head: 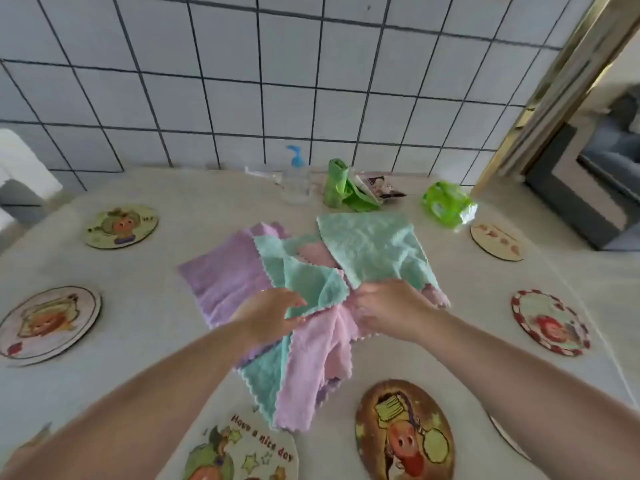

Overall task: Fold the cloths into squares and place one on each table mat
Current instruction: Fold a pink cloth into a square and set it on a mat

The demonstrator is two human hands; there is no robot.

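A pale beige counter [138, 306] runs up to a wall of white square tiles with dark grout [242, 81]. Over its middle, both hands work in a heap of fluffy cloths. The left hand [273, 315] has its fingers loosely curled, thumb and fingertips pinching the scalloped edge of a mint-green fleece cloth [311, 282] that is partly folded over. The right hand [388, 306] is curled down into the pile, gripping a bunched pink fleece cloth [311, 368] where it gathers between the two hands; exactly how its fingers close is blurred.

The pink cloth trails from the hands toward the person, overlapping another mint-green piece [263, 382] at its left edge. To the left of the left hand lies a lilac fleece cloth [225, 275], spread flat. Beyond the right hand a second mint-green cloth [374, 247] lies flat.

Round illustrated table mats ring the heap, none carrying a cloth: two near the person [242, 452] [405, 431], two out left of the left hand [48, 323] [121, 225], two out right of the right hand [550, 322] [497, 242]. Past the cloths, by the wall, stand a clear pump bottle with a blue top [296, 178], a roll of green plastic bags [341, 187] and a green wipes packet [448, 204].
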